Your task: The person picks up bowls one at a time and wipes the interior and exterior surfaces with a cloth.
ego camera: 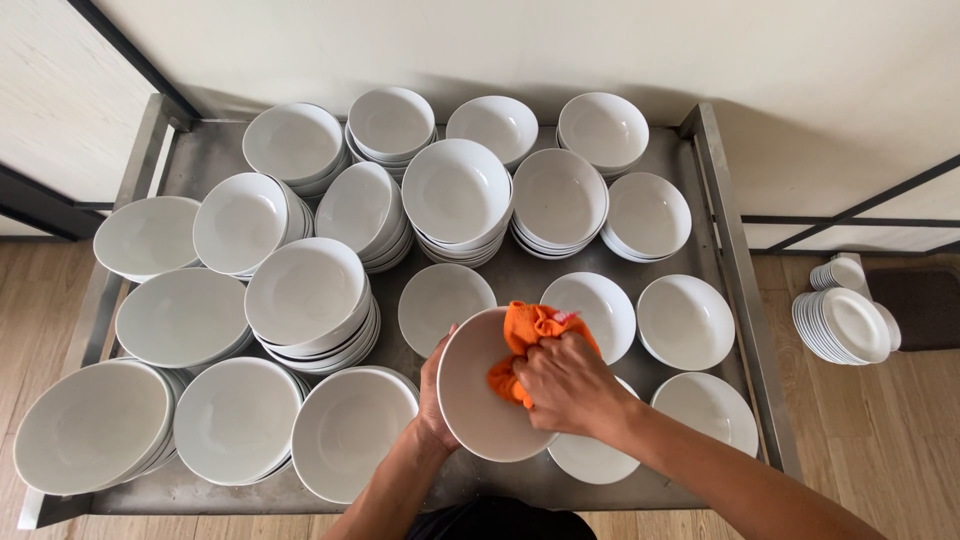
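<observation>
Low in the centre of the frame, the left hand (432, 395) has its grip closed on the rim of a tilted white bowl (480, 400). The right hand (568, 385) clutches an orange cloth (528, 345) and presses it inside the bowl. Stacked bowls (310, 300) crowd the metal surface (720, 230); a pile of plates (845, 325) sits on the floor at right.
</observation>
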